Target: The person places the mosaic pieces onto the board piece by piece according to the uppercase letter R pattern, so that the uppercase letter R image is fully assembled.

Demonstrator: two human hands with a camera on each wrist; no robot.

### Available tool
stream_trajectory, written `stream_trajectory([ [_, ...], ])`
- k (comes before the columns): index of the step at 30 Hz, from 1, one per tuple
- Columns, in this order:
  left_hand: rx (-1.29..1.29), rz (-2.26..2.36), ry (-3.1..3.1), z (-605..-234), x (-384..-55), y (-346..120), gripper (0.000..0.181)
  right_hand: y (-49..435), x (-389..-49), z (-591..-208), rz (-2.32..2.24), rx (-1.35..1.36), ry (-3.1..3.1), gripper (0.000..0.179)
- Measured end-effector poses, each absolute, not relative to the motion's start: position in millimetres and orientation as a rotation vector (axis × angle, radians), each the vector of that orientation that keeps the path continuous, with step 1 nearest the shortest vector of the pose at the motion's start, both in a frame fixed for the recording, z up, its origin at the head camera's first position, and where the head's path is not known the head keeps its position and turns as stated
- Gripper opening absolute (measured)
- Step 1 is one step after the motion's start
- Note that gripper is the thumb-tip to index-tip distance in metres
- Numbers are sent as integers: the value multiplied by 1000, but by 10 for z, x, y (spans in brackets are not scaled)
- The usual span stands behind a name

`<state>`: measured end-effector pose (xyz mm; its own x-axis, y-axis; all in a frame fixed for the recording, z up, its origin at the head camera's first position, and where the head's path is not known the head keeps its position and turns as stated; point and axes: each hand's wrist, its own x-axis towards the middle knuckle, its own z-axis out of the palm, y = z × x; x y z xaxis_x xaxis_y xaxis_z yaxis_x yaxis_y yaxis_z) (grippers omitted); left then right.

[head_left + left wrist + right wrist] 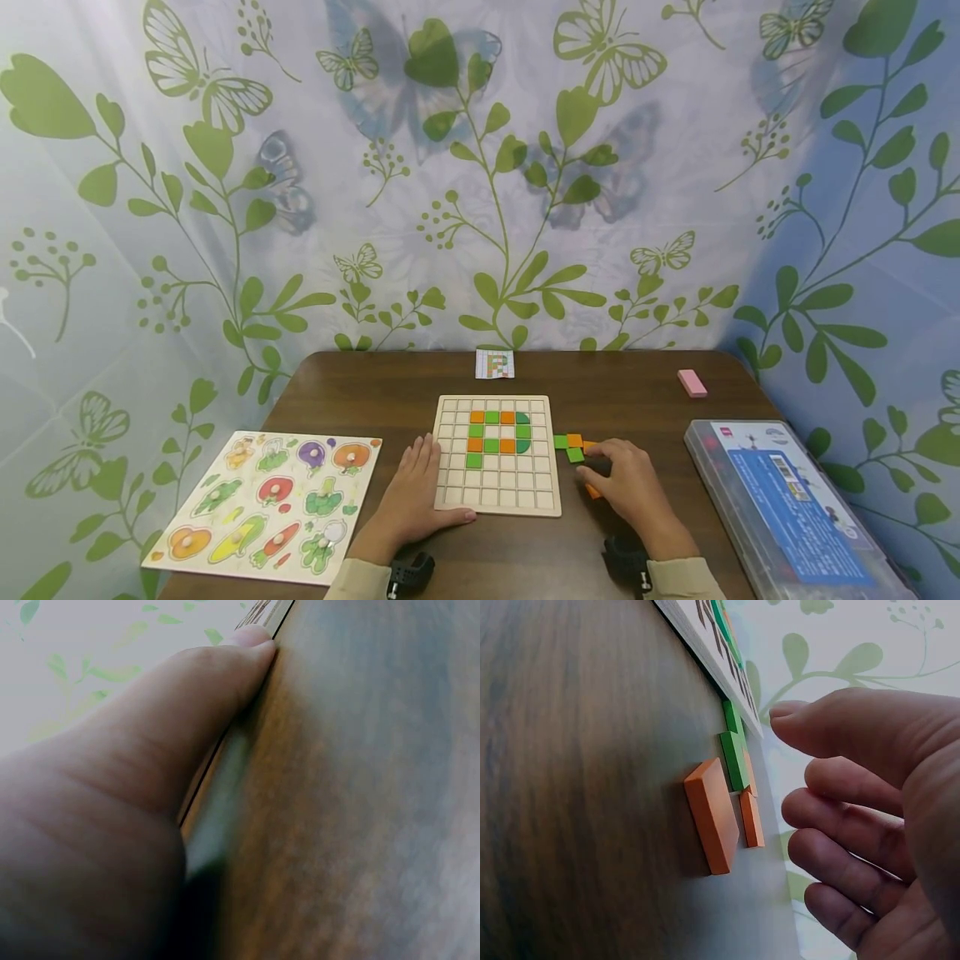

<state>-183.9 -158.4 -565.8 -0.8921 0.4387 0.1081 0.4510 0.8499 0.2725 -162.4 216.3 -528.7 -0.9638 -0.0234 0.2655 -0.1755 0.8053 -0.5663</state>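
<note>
A pale wooden grid board (525,492) lies mid-table, with orange, light green and dark green tiles (491,446) set in its upper squares; two darker ones are rounded at the corner. My left hand (412,500) rests against the board's left side, fingers straight and thumb along its front edge. Over loose tiles to the right of the board hovers my right hand (628,482), fingers loosely bent. In the right wrist view its thumb and fingers (847,802) are apart with nothing between them. Below them lie an orange tile (714,817) and green tiles (735,759).
Behind the board lies a small pattern card (495,365). A vegetable peg puzzle (285,500) is at the left, and a clear plastic case (787,508) with a blue label at the right. A pink block (692,383) sits at the back right. A patterned curtain surrounds the table.
</note>
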Motion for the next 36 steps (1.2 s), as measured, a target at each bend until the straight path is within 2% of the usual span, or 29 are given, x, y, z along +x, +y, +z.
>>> stream_trajectory([
  [26, -725, -485, -2978, -5660, -1828, -1582, 135, 2160, -1612, -5309, 910, 102, -2868, 30],
  [36, -737, -491, -2956, -5624, -1818, -1585, 133, 2162, -1600, -5321, 906, 167, -2852, 28],
])
